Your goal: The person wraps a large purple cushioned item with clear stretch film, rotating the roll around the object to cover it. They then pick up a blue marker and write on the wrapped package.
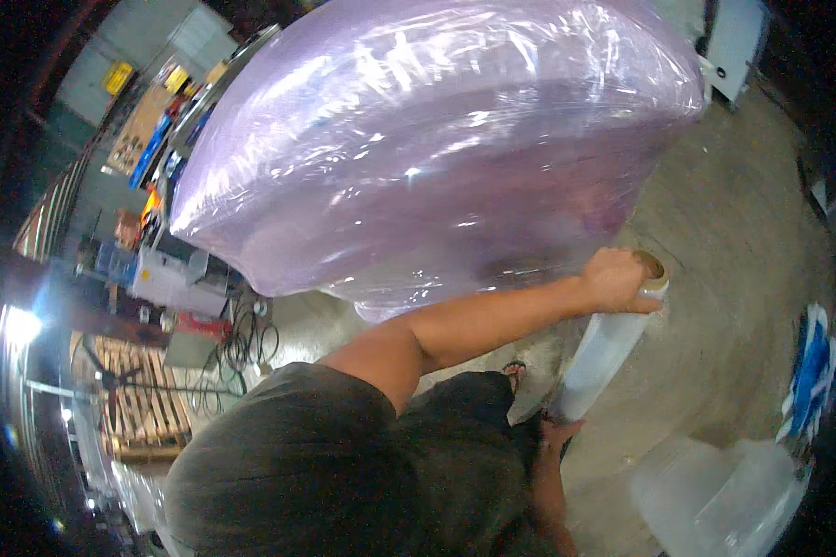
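We grip one roll of clear stretch film (601, 353) by its two ends, left hand (620, 279) closed over the top core, right hand (557, 431) cupping the bottom, beside one wrapped purple load (437, 148). It looks light, stiff and slippery.

We see a wooden pallet (144, 408) lower left on the concrete floor (743, 241), black cables (246, 339) coiled just beside it. Grey machine (172, 278) sits near the cables — yellow box (116, 77) on the far wall. Crumpled clear plastic (715, 497) lower right, blue-and-white bundle (808, 376) near it.
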Action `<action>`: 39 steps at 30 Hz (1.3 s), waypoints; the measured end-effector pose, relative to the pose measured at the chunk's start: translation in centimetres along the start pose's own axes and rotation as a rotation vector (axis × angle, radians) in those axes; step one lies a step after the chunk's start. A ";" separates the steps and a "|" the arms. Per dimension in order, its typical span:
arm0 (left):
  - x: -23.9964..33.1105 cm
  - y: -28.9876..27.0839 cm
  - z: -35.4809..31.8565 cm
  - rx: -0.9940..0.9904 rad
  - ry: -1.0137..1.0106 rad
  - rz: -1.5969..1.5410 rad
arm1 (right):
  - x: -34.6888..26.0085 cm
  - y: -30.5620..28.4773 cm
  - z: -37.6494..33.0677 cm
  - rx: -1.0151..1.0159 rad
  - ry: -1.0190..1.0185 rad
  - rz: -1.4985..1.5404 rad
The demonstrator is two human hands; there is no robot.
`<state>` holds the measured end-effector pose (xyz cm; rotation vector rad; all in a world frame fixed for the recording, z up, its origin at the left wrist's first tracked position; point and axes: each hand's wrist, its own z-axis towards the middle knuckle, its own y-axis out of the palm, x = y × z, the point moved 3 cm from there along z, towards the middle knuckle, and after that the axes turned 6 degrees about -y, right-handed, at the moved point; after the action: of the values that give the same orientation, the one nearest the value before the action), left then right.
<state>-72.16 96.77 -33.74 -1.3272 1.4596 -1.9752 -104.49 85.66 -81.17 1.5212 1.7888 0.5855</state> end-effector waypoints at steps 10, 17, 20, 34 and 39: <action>-3.6 -5.8 -14.8 0.162 0.352 -0.120 | 8.4 1.5 -13.9 0.131 -0.687 -0.781; -4.3 -9.7 -26.8 0.135 0.471 -0.154 | 23.0 -3.1 -22.9 0.453 -0.923 -0.807; -6.2 -12.2 -31.4 0.048 0.538 -0.149 | 28.5 -1.7 -26.3 0.367 -0.648 -0.183; -18.3 -22.2 -43.3 -0.057 0.862 -0.203 | 55.0 9.5 -29.7 0.435 -0.868 0.410; -20.7 -25.4 -47.3 -0.085 1.041 -0.222 | 66.3 12.3 -29.6 0.575 -0.780 0.489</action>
<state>-95.03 148.34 -22.65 -0.4295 1.8355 -2.9974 -122.65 155.77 -67.73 2.1943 1.0029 -0.3419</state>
